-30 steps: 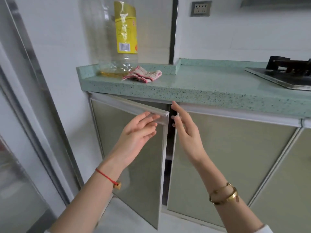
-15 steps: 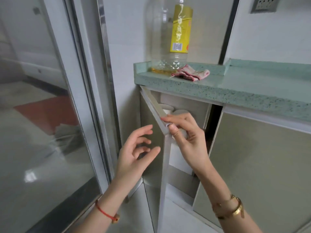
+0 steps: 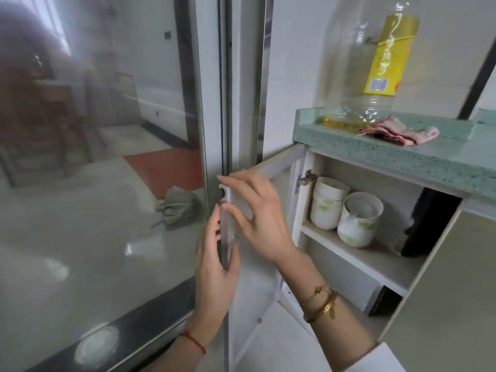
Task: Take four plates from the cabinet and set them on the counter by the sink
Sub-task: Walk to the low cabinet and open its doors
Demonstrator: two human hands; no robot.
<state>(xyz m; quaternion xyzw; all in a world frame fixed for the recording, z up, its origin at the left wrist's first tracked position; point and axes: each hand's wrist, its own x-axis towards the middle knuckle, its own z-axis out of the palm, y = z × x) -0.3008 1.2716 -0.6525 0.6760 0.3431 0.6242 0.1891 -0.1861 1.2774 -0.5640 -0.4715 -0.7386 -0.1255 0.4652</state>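
Left hand point(image 3: 214, 267): it is resting flat and spread against the outer edge of the cabinet door point(image 3: 252, 285).
Right hand point(image 3: 255, 213): it is pinching the door's top corner between thumb and fingers.
Cabinet point(image 3: 357, 253): it is standing open.
Bowls point(image 3: 346, 213): they are sitting stacked on the upper shelf.
Plates: none are showing.
Counter point(image 3: 402, 154): it is carrying a bottle point(image 3: 367, 65) and a cloth point(image 3: 400, 131).
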